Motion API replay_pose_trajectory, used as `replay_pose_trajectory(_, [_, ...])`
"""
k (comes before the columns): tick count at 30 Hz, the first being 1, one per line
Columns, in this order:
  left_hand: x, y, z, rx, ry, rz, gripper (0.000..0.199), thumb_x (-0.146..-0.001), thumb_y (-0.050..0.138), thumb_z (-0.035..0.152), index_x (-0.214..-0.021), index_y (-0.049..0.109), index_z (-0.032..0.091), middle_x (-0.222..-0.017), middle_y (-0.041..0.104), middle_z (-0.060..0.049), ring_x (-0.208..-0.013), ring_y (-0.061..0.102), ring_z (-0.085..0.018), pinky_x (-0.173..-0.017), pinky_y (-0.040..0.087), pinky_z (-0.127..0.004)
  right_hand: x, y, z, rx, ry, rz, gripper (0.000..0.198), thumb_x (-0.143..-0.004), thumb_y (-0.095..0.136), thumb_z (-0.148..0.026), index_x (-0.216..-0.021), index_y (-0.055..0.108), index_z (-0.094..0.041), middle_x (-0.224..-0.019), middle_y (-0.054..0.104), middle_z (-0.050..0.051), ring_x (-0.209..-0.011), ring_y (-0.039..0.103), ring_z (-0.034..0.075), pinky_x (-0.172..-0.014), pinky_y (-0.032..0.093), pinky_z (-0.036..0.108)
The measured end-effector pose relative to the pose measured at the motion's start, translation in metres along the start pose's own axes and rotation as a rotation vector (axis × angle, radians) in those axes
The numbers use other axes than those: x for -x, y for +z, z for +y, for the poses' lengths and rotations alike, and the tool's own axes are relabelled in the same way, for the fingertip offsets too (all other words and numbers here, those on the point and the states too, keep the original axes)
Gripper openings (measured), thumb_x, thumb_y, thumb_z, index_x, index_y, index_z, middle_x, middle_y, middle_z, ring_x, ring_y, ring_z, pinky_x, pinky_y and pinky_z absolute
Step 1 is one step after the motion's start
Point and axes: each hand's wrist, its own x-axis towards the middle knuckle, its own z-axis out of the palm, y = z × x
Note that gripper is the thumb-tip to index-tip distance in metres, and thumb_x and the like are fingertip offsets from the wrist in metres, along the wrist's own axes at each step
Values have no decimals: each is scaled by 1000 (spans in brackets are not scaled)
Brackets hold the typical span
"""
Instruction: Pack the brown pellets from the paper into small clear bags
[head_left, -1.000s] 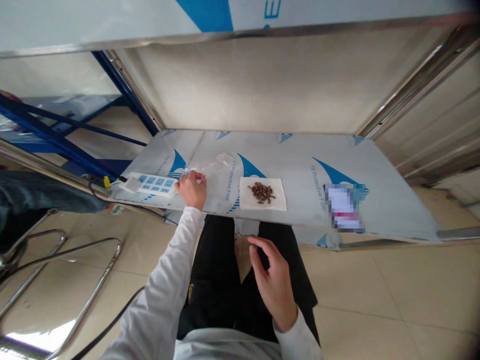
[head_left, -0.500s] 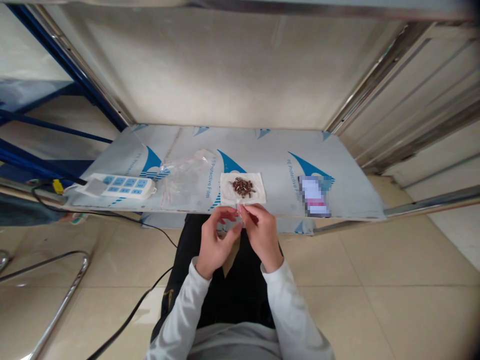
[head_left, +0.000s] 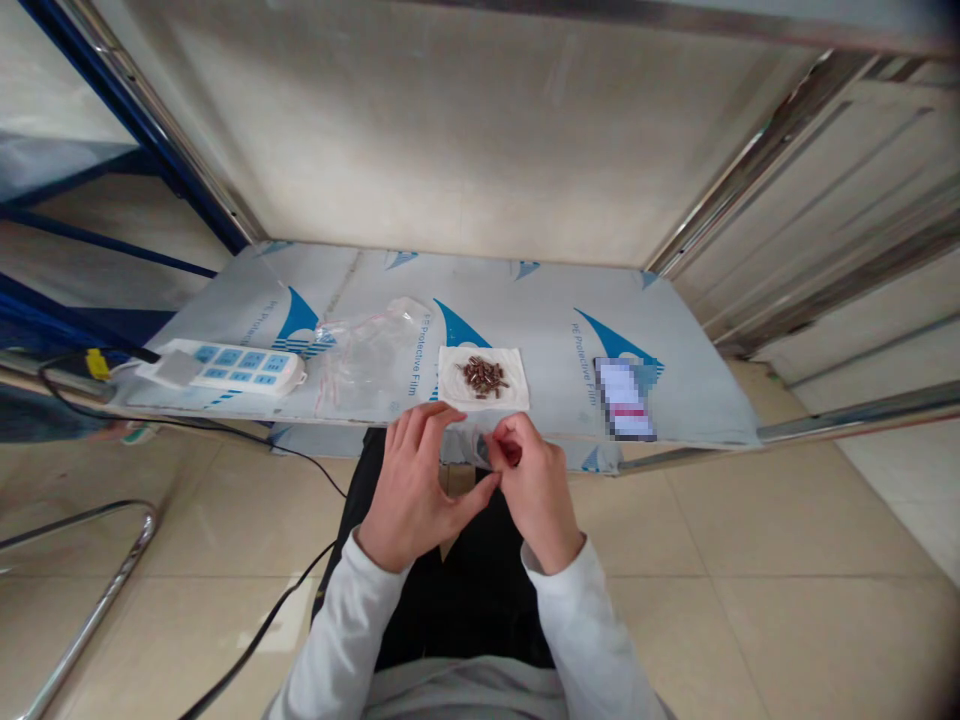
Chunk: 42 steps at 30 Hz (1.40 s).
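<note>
My right hand (head_left: 538,490) is closed in a pinch on a small clear plastic bag (head_left: 470,445), just off the shelf's front edge. My left hand (head_left: 416,485) stands open beside it, thumb and fingers spread wide. The left thumb tip comes close to the right fingers; whether it touches the bag I cannot tell. Beyond both hands, a heap of small brown, shiny, rod-like pieces (head_left: 484,378) lies on a white square pad or shallow tray (head_left: 517,390).
A film-covered shelf (head_left: 517,310) carries a white power strip (head_left: 289,372) at left, crumpled clear plastic bags (head_left: 364,350) beside it and a blurred-out phone (head_left: 624,395) at right. A black cable (head_left: 262,620) hangs at left. Metal posts flank the shelf.
My left hand has opened wide and moved a little left, away from the right fingers. The right hand keeps its pinch, slightly lower and further right. The view has shifted slightly.
</note>
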Motion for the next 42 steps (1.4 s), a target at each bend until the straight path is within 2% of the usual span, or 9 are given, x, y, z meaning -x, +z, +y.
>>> replay_pose_trajectory(2, [-6,3,-8,41,107,-80,88,-63,74,57,-135,40,21,-137,50,-17,-128,46,-35,-105,38,-52,-2,-6,0,-38,6,-24,7,-82,56,-21,-79,51,-24,-65,67,-3,-57,64,16,-56,46,24])
replay_pose_trajectory(4, [-11,13,-16,94,158,-186,95,-62,76,55,-140,32,22,-139,49,-16,-129,45,-34,-108,35,-52,-4,-11,0,-64,18,-50,10,-80,59,-23,-78,50,-24,-61,67,-4,-52,63,15,-56,46,25])
replay_pose_trajectory(11, [-9,59,-25,337,-99,-158,32,-72,67,23,-98,50,22,-87,65,-3,-78,64,-18,-72,51,-30,-28,-6,25,-212,62,-112,17,-82,61,-35,-90,54,-22,-75,72,1,-67,68,16,-65,52,28])
replay_pose_trajectory(14, [-4,68,-30,372,-205,-97,27,-72,67,27,-90,49,21,-72,58,3,-64,58,-13,-63,48,-25,-65,5,56,-52,6,-35,23,-83,60,-31,-100,57,-18,-94,68,7,-75,66,16,-72,54,30])
replay_pose_trajectory(17, [4,73,-36,375,-259,-75,24,-73,66,28,-87,48,21,-67,55,5,-59,55,-11,-61,46,-24,-106,22,82,237,-87,-137,37,-78,62,-17,-115,58,-14,-112,61,13,-81,63,16,-76,53,31])
replay_pose_trajectory(23, [18,80,-45,398,-353,-41,25,-74,66,30,-88,48,22,-69,56,4,-61,56,-12,-61,46,-24,-151,50,97,369,-195,-291,27,-74,61,-7,-98,69,-15,-97,65,9,-90,60,20,-88,46,32])
replay_pose_trajectory(30, [18,81,-50,385,-401,-30,25,-73,66,29,-88,48,21,-72,58,3,-64,58,-12,-64,46,-24,-156,51,104,399,-182,-251,21,-80,56,-10,-90,73,-16,-90,70,10,-86,62,20,-85,45,32])
replay_pose_trajectory(37, [-19,85,-53,360,-318,51,29,-71,67,28,-92,48,21,-76,60,2,-68,59,-14,-68,46,-27,-160,41,107,284,-152,-167,17,-76,59,-8,-80,73,-16,-83,74,7,-75,68,18,-77,51,29])
replay_pose_trajectory(42, [-46,90,-51,393,-253,72,29,-70,68,24,-91,48,21,-77,61,1,-72,60,-14,-71,46,-28,-142,10,74,15,-152,-150,11,-79,62,-19,-85,71,-16,-80,75,5,-71,70,16,-70,55,26])
